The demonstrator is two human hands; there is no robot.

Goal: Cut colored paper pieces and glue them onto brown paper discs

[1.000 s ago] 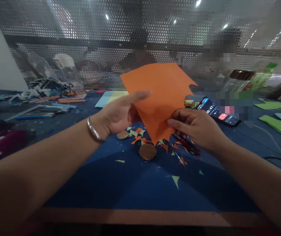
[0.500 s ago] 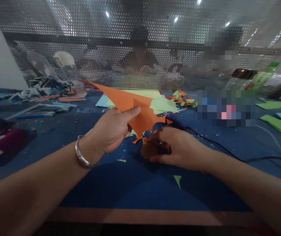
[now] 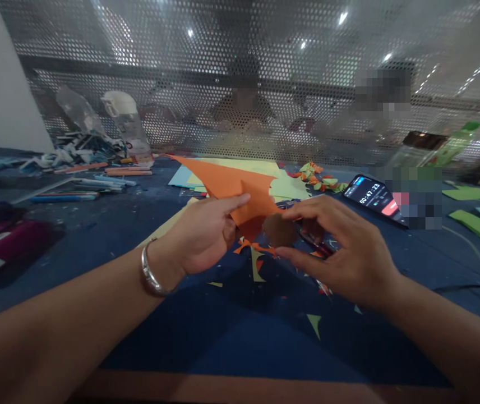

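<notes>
My left hand, wearing a silver bangle, pinches an orange sheet of paper between thumb and fingers. The sheet tapers to a point at upper left, and curved cuts mark its right edge. My right hand holds a small round brownish disc by its edge between thumb and fingertips, close to the sheet's lower right corner. A dark reddish object shows inside the right hand's curl; I cannot make out what it is. Orange paper scraps and a pale green scrap lie below the hands.
Behind the sheet lie yellow papers and a pile of orange and green pieces. A phone showing a timer sits at right, near green papers. At left are a bottle, paper rolls and a purple power strip.
My right hand has risen and moved right, bringing the disc up from the table beside the sheet. The left hand with the orange sheet has shifted slightly right and down in view.
</notes>
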